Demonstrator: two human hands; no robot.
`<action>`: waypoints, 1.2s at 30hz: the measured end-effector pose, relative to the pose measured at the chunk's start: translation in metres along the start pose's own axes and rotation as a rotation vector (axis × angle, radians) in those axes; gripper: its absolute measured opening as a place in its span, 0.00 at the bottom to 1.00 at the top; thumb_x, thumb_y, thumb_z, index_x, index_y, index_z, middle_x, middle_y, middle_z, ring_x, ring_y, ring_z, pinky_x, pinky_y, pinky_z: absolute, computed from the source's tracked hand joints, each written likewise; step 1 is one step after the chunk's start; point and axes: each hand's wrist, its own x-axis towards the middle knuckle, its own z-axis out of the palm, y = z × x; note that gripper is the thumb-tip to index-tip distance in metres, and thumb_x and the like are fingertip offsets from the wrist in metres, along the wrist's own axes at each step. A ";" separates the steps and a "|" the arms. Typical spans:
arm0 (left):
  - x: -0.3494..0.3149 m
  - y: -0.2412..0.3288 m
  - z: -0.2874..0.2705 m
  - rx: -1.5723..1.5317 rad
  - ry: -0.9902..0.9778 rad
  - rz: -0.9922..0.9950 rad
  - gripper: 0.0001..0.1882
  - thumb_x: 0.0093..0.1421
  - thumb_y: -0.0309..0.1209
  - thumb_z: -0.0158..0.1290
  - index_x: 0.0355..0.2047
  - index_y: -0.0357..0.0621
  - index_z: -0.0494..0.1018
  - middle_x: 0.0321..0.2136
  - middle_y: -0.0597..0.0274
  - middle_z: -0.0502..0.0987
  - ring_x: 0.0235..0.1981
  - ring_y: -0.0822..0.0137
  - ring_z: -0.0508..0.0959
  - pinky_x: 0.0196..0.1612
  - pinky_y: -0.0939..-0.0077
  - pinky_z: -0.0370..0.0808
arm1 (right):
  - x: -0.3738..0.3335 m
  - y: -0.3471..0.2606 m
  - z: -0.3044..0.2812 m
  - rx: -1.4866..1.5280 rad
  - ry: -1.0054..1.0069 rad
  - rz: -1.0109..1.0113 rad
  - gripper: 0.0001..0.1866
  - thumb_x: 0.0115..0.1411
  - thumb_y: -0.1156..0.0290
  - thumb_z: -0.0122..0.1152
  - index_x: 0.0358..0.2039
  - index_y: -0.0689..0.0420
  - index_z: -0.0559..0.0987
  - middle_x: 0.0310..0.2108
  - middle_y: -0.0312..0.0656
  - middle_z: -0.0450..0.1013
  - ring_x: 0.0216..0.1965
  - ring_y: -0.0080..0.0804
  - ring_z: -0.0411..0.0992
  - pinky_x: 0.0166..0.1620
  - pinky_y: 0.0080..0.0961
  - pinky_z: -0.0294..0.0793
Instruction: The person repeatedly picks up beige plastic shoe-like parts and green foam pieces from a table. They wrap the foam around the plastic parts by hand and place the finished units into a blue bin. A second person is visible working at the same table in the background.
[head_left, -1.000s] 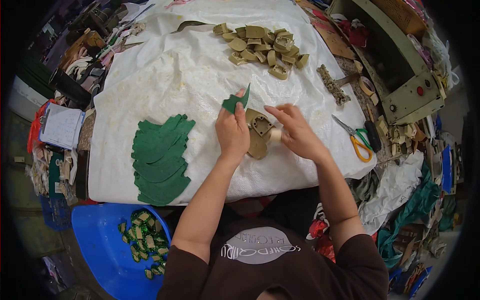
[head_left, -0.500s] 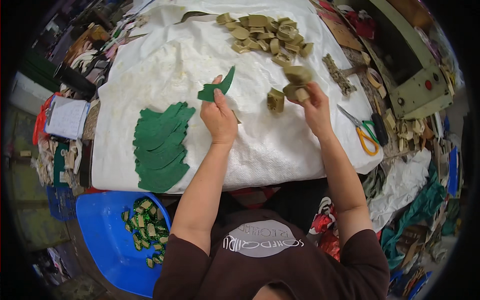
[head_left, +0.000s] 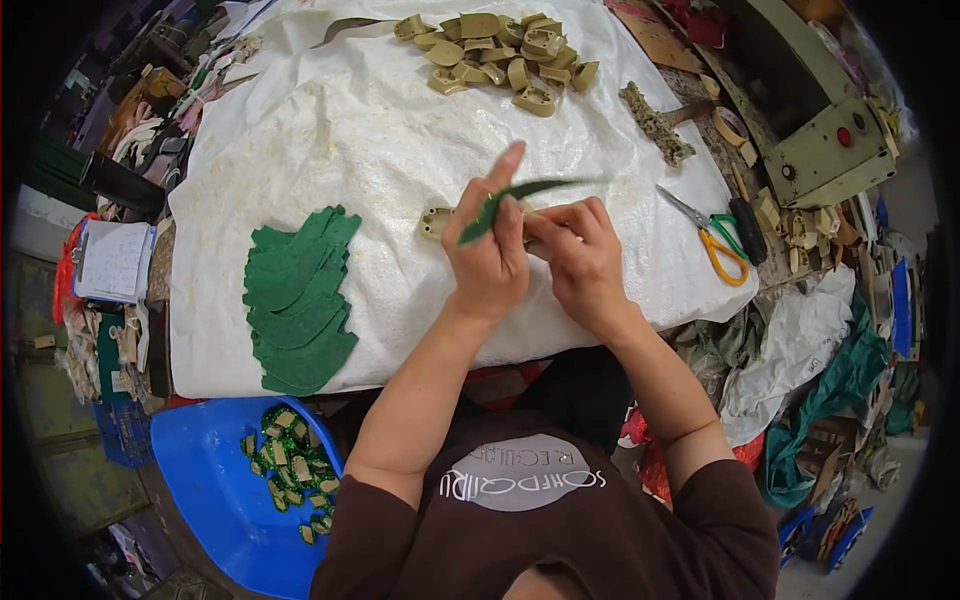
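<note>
My left hand [head_left: 485, 255] is closed on a curved dark green fabric piece [head_left: 520, 192], its index finger stretched out past it. My right hand [head_left: 582, 262] meets it above the white cloth, fingers curled round a beige moulded piece like a shoe heel [head_left: 537, 242], mostly hidden by the fingers. Just left of my left hand shows another beige heel with small holes [head_left: 434, 223], partly covered by that hand. Overlapping green fabric pieces [head_left: 300, 300] lie in a stack further left. At the far side of the table sits a heap of beige heels [head_left: 500, 50].
White sheeting [head_left: 210, 330] covers the table. Scissors with orange and green handles [head_left: 715, 240] lie at the right edge, below a knotty strip [head_left: 655, 125]. A blue tub [head_left: 200, 470] with green-and-beige pieces stands at lower left. A green machine [head_left: 830, 150] stands at far right.
My right hand has come left and down from beside the loose heels to meet my left hand. My left hand has moved right and lower, turning the green piece. The view has shifted slightly.
</note>
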 end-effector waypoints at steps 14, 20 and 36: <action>0.007 0.014 -0.007 -0.040 -0.284 -0.563 0.20 0.69 0.37 0.36 0.45 0.37 0.75 0.25 0.58 0.76 0.28 0.68 0.74 0.36 0.72 0.70 | -0.037 0.033 -0.033 0.403 -0.092 0.420 0.18 0.55 0.83 0.51 0.47 0.57 0.72 0.47 0.48 0.63 0.48 0.38 0.66 0.52 0.29 0.67; 0.003 -0.013 -0.002 -0.139 -0.006 -0.210 0.21 0.69 0.36 0.35 0.47 0.35 0.73 0.44 0.52 0.75 0.43 0.62 0.73 0.47 0.68 0.68 | -0.039 0.025 -0.026 0.070 -0.185 0.354 0.29 0.44 0.90 0.45 0.47 0.55 0.74 0.47 0.49 0.62 0.49 0.47 0.59 0.55 0.34 0.60; -0.064 0.053 -0.096 -0.735 0.170 -0.923 0.21 0.70 0.36 0.36 0.53 0.29 0.64 0.43 0.56 0.73 0.39 0.71 0.71 0.42 0.73 0.69 | -0.017 -0.056 -0.035 0.965 0.114 0.267 0.20 0.53 0.89 0.54 0.47 0.59 0.71 0.44 0.50 0.72 0.45 0.37 0.72 0.49 0.29 0.72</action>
